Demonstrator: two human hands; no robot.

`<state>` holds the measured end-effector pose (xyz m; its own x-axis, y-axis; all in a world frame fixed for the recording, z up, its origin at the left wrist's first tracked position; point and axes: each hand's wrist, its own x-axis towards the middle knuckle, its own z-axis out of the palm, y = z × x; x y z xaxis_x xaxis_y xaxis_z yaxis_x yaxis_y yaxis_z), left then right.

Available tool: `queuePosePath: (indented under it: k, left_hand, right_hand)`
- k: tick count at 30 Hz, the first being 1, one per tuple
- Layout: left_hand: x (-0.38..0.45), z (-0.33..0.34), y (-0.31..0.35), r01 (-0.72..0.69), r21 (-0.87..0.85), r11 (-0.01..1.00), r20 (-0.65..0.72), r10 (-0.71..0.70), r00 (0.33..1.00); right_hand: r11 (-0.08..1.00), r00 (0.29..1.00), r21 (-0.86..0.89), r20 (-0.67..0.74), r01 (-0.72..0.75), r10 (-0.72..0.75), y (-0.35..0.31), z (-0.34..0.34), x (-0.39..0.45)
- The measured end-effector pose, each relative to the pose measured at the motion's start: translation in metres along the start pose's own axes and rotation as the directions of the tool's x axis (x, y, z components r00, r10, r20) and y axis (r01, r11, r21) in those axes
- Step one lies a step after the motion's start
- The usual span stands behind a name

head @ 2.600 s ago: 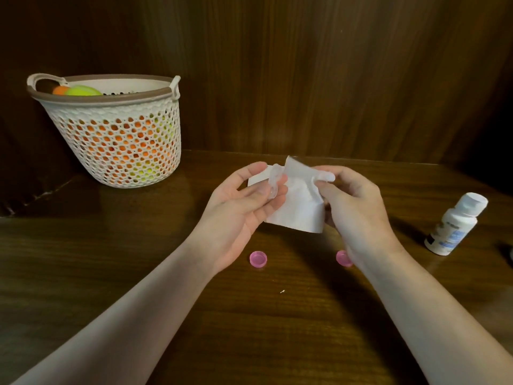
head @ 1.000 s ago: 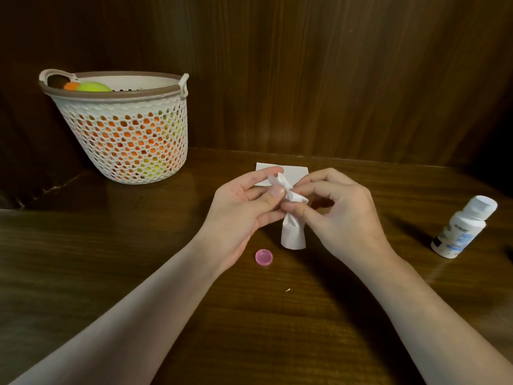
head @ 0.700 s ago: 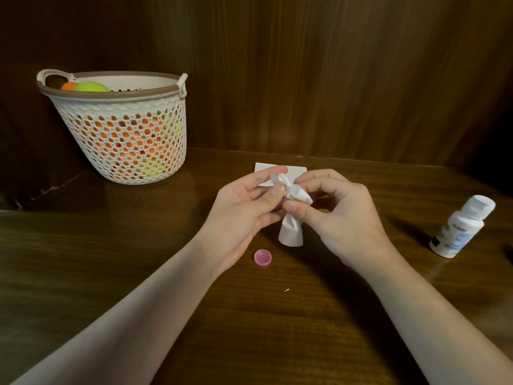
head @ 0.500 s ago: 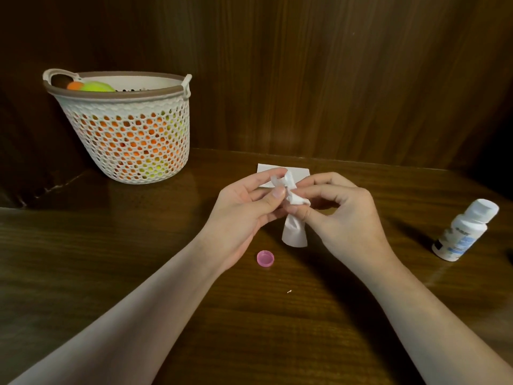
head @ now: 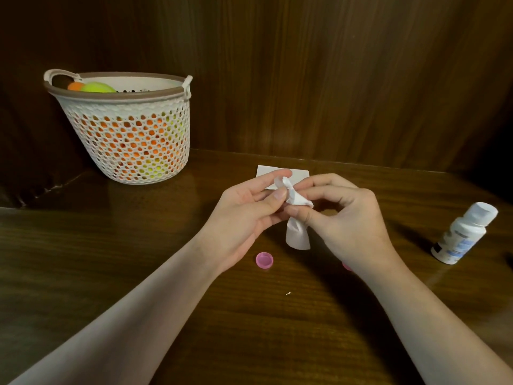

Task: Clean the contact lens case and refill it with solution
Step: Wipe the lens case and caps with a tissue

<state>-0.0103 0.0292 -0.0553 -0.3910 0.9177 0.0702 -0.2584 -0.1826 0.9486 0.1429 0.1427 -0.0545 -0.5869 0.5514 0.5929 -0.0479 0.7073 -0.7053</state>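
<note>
Centrally, above the wooden table [head: 138,273], my left hand [head: 244,215] pinches the contact lens case [head: 279,181] between thumb and fingers; only a small pale part of it shows. My right hand [head: 344,218] pinches a twisted white tissue [head: 297,229] against the case, the loose end hanging down. 1 pink cap [head: 264,260] lies on the table below my left hand; a 2nd pink cap [head: 346,266] shows partly under my right wrist. Solution bottle [head: 463,234]: upright at right, well apart. Folded white paper [head: 298,175]: behind my hands. Perforated basket [head: 130,129]: far left.
</note>
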Motion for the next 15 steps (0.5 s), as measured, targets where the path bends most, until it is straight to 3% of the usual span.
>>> queuePosePath:
  k: [8, 11, 15]
  left_hand:
    - [-0.0004, 0.0013, -0.002, -0.021, 0.04, 0.999, -0.047, 0.023, 0.999]
    - [-0.0007, 0.003, -0.0025, -0.019, 0.032, 0.999, -0.056, 0.021, 0.998]
    - [-0.0008, 0.0032, -0.0033, -0.01, 0.011, 1.0, -0.01, 0.01, 1.0]
  right_hand:
    - [0.974, 1.0, -0.226, 0.007, 0.024, -0.023, 0.006, -0.0012, 0.003]
    - [0.983, 1.0, -0.184, 0.0, 0.009, -0.009, 0.0085, -0.0005, 0.0026]
    - [0.998, 0.998, 0.003, 0.014, -0.06, 0.06, 0.0054, -0.001, 0.0016]
